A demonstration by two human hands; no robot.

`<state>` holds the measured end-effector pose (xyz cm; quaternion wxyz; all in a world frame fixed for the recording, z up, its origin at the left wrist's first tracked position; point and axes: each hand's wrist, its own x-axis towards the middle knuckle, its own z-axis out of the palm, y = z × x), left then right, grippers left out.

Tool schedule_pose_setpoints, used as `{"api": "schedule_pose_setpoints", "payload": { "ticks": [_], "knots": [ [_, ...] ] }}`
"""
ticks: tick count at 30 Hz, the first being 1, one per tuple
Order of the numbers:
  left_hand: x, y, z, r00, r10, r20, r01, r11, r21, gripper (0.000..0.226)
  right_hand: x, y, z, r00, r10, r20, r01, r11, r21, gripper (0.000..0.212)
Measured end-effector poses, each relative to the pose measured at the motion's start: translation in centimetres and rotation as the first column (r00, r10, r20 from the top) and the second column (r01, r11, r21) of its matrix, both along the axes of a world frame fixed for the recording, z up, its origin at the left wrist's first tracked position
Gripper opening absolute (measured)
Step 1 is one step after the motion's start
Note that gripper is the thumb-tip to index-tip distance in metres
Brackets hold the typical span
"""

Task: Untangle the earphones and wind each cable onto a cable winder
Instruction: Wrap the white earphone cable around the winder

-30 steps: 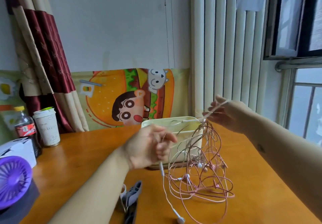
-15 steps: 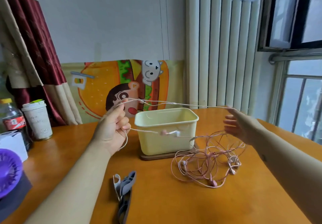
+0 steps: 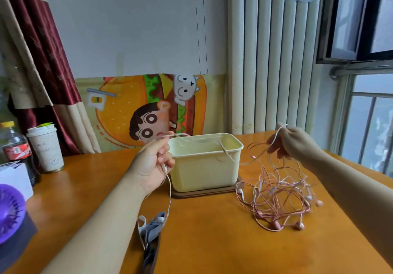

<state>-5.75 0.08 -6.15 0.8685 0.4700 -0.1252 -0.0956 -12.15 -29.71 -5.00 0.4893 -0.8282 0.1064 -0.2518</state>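
A tangle of pink earphone cables (image 3: pixel 278 197) with several pink buds lies on the table at the right, partly lifted. My right hand (image 3: pixel 291 143) pinches strands at the top of that tangle, above the table. My left hand (image 3: pixel 152 164) grips a white earphone cable (image 3: pixel 169 190), which runs from my fingers across the cream tub toward the tangle and hangs down to the table. Grey cable winders (image 3: pixel 152 231) lie near the front edge, under my left forearm.
A cream plastic tub (image 3: pixel 204 163) stands on a brown board mid-table. At the left are a paper cup (image 3: pixel 45 148), a cola bottle (image 3: pixel 16 146), a white box and a purple fan (image 3: pixel 10 212). A radiator and a window fill the right.
The taut white cable has slackened. My left hand moved right toward the tub; my right hand closed on the pink tangle and lifted its top strands.
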Motion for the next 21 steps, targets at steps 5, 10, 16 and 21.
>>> {"api": "schedule_pose_setpoints", "payload": {
  "ticks": [5,10,16,21],
  "knots": [
    [-0.2,-0.9,-1.0,0.992,-0.060,0.111,0.003,0.890,0.457,0.023,-0.6,2.7,3.0,0.971,0.110,-0.213,-0.152,0.970,-0.190,0.059],
    [-0.7,-0.6,-1.0,0.931,-0.230,0.283,-0.225,0.248,0.942,0.038,-1.2,4.2,3.4,0.959,0.127,-0.254,-0.210,0.919,-0.334,0.050],
    [-4.8,-4.5,1.5,0.872,-0.194,0.449,-0.305,0.503,0.809,0.044,-0.7,6.0,2.1,0.884,0.199,-0.422,-0.358,0.869,-0.341,0.064],
    [-6.7,-7.4,2.3,0.851,-0.273,0.448,-0.287,0.472,0.833,0.044,-0.4,7.0,2.4,0.872,0.256,-0.418,-0.401,0.863,-0.308,0.056]
  ]
}}
